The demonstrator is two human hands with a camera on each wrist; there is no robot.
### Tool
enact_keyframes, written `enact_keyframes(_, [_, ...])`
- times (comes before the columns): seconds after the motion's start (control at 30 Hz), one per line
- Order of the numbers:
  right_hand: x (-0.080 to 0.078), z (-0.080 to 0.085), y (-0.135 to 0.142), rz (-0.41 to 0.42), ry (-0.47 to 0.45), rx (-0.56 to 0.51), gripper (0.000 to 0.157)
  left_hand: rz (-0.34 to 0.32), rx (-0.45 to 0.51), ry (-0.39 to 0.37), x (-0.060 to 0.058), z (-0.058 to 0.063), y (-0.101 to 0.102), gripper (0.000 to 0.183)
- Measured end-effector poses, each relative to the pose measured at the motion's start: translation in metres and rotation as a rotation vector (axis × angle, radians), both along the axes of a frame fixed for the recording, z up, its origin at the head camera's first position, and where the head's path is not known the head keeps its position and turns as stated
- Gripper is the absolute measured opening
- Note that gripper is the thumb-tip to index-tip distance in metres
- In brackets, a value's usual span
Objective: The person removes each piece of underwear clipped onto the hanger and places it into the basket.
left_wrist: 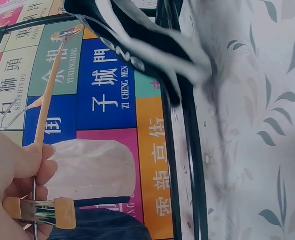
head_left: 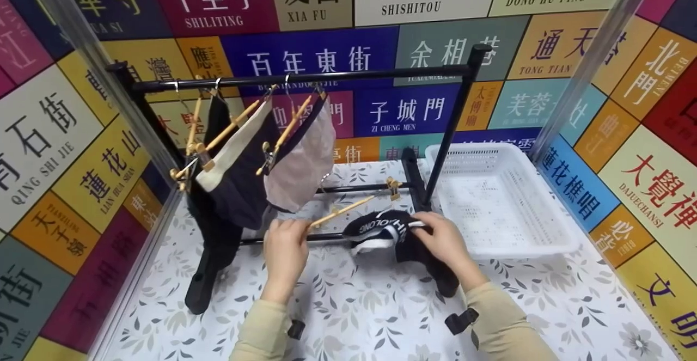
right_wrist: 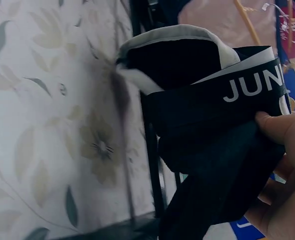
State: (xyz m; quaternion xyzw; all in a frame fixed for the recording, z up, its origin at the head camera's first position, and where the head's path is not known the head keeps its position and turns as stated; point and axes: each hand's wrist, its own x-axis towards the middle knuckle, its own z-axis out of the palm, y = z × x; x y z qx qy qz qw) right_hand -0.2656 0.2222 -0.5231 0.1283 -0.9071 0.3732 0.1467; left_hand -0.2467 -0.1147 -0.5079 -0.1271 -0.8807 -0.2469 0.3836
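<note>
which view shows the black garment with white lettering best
Right wrist: there the black garment looms largest, its JUN lettering readable. The head view shows it smaller; the left wrist catches part of it, blurred, at the top edge.

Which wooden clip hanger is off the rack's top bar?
The slim yellowish wooden clip hanger in the left hand; the others hang from the black top bar.

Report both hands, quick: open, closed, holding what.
Left hand: closed, holding the hanger.
Right hand: closed, holding the black garment.
</note>
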Motion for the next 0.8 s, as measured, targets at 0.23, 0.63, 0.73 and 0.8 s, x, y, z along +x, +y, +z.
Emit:
enact_keyframes(0.23, [0.001,0.028,0.027,-0.07,0.038,-0.15,0.029,0.003,0.011,0.032,-0.002,0.004,-0.004,0.018])
enact_keyframes(0.63, [0.006,0.076,0.07,-0.228,0.118,-0.237,0.024,0.029,0.016,0.052,-0.005,0.005,-0.014,0.017])
enact_keyframes(0.73, [0.006,0.086,0.081,-0.257,0.119,-0.238,0.023,0.03,0.019,0.066,-0.006,0.004,-0.017,0.017])
enact_keyframes(0.8, [0.006,0.091,0.088,-0.278,0.125,-0.243,0.022,0.035,0.019,0.069,-0.006,0.004,-0.018,0.017])
